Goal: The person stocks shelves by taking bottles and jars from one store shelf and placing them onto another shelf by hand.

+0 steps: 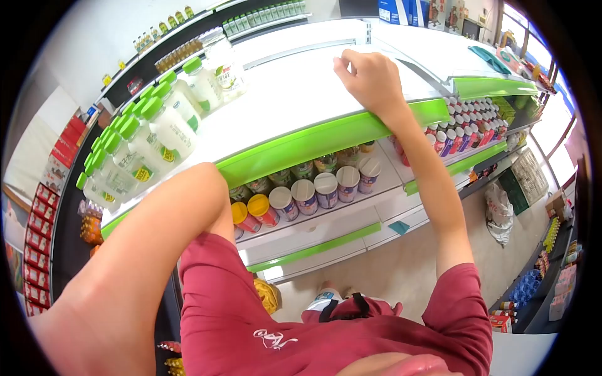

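My right hand [371, 80] is over the white top shelf [282, 94], its fingers curled in and its wrist above the green front strip [313, 145]. Nothing shows in its grip; the palm side is hidden. On the left my arm is bent, the elbow near the shelf's front edge and the forearm rising close to the camera; my left hand lies outside the view. Several clear bottles with green caps [169, 130] stand in rows at the shelf's left end. A white pouch [229, 72] with a printed label is beside them.
Below, a shelf holds purple-and-white cans [326, 190] and yellow-lidded cans [262, 210]. More lidded cups [464, 128] fill the neighbouring unit. A teal cloth [490, 61] lies at the back right. A white plastic bag [498, 213] sits on the floor beside a crate [533, 172].
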The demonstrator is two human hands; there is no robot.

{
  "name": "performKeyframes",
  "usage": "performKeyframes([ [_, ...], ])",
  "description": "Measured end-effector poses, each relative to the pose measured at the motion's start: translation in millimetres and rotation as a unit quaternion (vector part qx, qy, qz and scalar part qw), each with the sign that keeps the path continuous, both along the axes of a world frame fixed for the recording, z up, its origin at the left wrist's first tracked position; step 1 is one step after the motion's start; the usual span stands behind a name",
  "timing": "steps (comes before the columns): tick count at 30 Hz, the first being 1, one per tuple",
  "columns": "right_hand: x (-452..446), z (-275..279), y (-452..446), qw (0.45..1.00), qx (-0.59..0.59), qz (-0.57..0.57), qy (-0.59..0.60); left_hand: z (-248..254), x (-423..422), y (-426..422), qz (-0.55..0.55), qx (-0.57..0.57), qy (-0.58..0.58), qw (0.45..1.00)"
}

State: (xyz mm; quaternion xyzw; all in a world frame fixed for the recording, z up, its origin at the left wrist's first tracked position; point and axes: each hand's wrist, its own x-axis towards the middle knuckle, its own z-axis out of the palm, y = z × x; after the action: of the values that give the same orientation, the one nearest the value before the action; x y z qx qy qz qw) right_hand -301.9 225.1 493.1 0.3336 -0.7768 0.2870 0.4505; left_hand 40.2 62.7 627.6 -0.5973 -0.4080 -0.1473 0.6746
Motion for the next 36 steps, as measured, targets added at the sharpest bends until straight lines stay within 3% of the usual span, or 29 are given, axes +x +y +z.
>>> performKeyframes([
  [36, 9.7, 0.3, 0.5, 0.999, -0.031, 0.020, -0.004, 0.6, -9.9, 14.4, -0.019, -0.014, 0.026, 0.999],
])
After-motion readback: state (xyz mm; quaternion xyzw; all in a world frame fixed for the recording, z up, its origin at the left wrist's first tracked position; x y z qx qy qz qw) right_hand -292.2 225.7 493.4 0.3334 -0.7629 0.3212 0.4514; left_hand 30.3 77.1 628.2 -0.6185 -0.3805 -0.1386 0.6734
